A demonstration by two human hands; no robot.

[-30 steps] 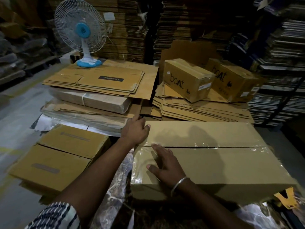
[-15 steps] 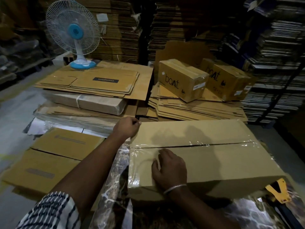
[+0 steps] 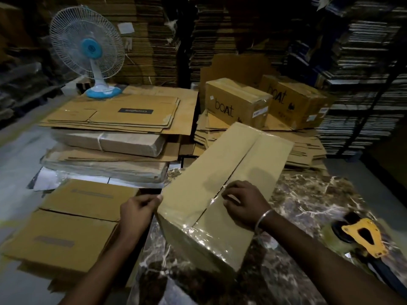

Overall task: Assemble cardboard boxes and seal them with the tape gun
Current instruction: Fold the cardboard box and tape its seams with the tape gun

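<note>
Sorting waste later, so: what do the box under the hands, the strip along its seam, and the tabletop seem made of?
Box: brown cardboard, matte, with folded flaps meeting at a seam. Strip: clear plastic tape, glossy, wrinkled, catching glints. Tabletop: dark, white-veined marble look with a sheen; stone or printed laminate, can't tell.

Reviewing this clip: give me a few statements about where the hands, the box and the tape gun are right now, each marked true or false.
1. The right hand rests on top of the cardboard box, at its taped seam. True.
2. The left hand holds the tape gun. False: it holds the box's near left corner; the tape gun lies on the marble-patterned surface to the right.
3. The fan stands on the boat boxes. False: it stands beyond the flat cardboard stack.
4. Two boat boxes sit behind the box. True.
</note>
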